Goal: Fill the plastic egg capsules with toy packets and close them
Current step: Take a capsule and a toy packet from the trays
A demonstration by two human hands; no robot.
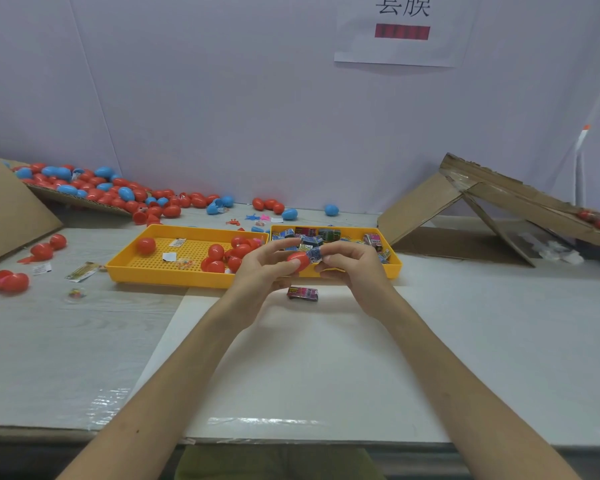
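Left hand (263, 268) is curled around a red capsule (299, 260), thumb and fingers cupping it from the side. The right hand (355, 268) pinches a blue packet (314, 254) between thumb and fingertips, right at the capsule's edge. The packet looks only partly in, so this egg is at the filling step and is not yet closed. Whether the second half of the shell is attached or hidden in the palm cannot be told.

Just below the hands, a pink packet (302, 293) lies loose on the table (464, 323), probably the next one to go in. Behind the hands stand two yellow trays, side by side and touching. The left tray (128, 271) holds a cluster of red capsules (236, 258) and a few paper scraps. The right tray (393, 263) holds a heap of toy packets (312, 237), so plenty of stock is left to pack.

Further back on the left, a large pile of red and blue eggs (118, 192) spills off a cardboard sheet (69, 199) onto the table. Most look closed and a few gape open, but it cannot be seen whether they are finished. More red capsules (9, 281) lie scattered at the far left. Folded cardboard (430, 202) leans at the right. By my reading, the job is well underway, with much still left.
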